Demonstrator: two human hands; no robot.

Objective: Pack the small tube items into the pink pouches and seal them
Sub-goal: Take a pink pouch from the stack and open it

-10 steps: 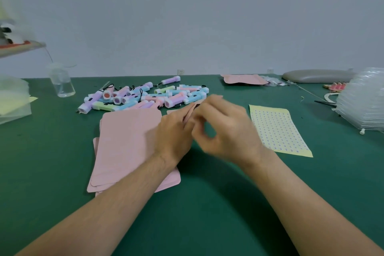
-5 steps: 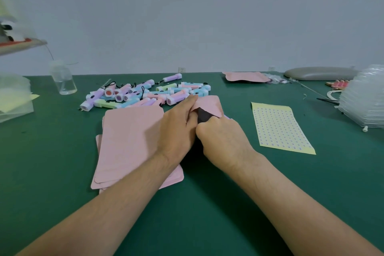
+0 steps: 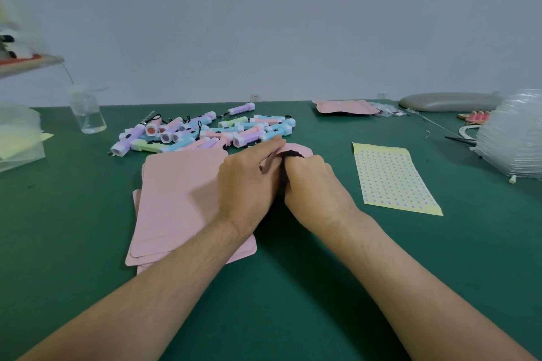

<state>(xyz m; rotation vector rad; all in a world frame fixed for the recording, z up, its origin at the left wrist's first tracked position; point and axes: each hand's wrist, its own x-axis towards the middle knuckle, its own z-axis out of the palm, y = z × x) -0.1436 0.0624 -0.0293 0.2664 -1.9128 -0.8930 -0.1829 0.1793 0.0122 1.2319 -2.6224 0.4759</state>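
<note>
A pile of pastel tube items (image 3: 205, 133) lies on the green table (image 3: 293, 287) behind my hands. A stack of flat pink pouches (image 3: 179, 193) lies left of centre. My left hand (image 3: 249, 182) and my right hand (image 3: 313, 184) meet over one pink pouch (image 3: 296, 149), whose dark mouth gapes between them. The left hand's fingers hold the pouch's left edge. My right hand is curled at the opening, its fingertips hidden inside. Whether a tube is in it I cannot tell. A filled pink pouch (image 3: 346, 106) lies at the back.
A yellow sheet of small stickers (image 3: 393, 179) lies to the right. A stack of clear plastic trays (image 3: 516, 138) stands at the far right, a clear bottle (image 3: 88, 111) at the back left, and clear bags (image 3: 17, 138) at the left edge.
My hands came down to the table with the pouch. The right hand, blurred above it a second ago, now has its fingers at the pouch's open mouth.
</note>
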